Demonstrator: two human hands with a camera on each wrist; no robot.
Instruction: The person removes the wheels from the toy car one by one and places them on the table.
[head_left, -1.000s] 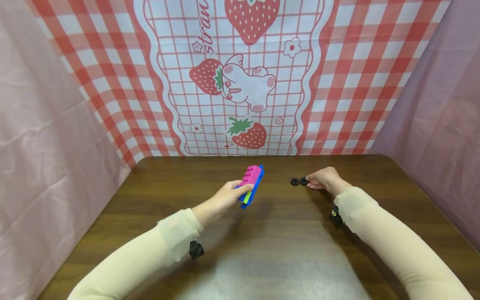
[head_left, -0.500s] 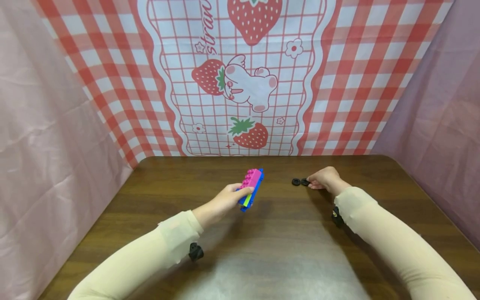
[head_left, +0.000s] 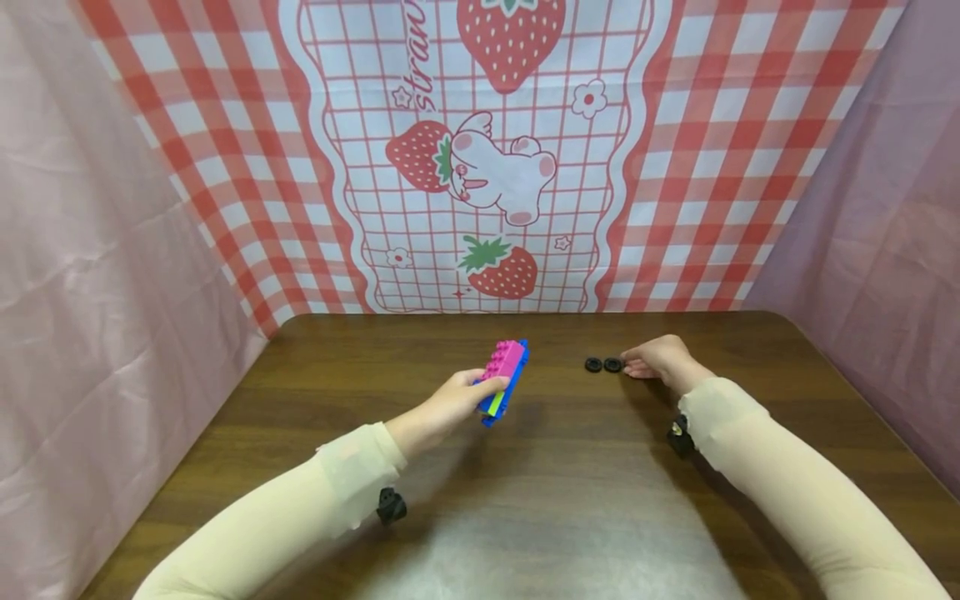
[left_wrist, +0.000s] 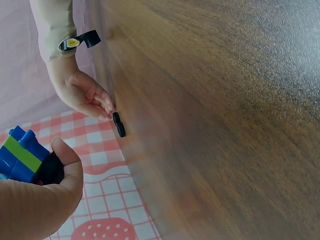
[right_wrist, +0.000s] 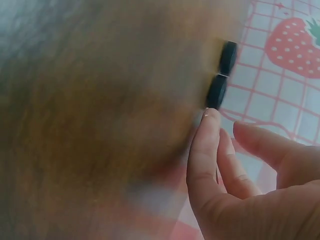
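My left hand [head_left: 450, 400] grips a toy block vehicle [head_left: 506, 371] above the table, thumb over its near side. It has pink studded bricks on a long blue base with a lime-green stripe. In the left wrist view its blue end [left_wrist: 17, 155] shows, with a dark part beside the thumb. Two black toy wheels [head_left: 603, 365] lie side by side on the wooden table. My right hand [head_left: 656, 362] is just right of them, fingers fairly straight. In the right wrist view, a fingertip is right at the edge of the nearer wheel [right_wrist: 217, 92]; the thumb stands apart.
The brown wooden table [head_left: 525, 500] ends at a hanging red-and-white checked strawberry cloth [head_left: 480, 167]. Pink cloth [head_left: 112, 292] hangs at the left and a purplish one [head_left: 862, 233] at the right. A black device [head_left: 681, 435] is worn on the right wrist.
My right fingers have drawn slightly right, off the nearer wheel, so more of it shows. The head view has shifted a little. My left hand keeps the block vehicle nearly where it was.
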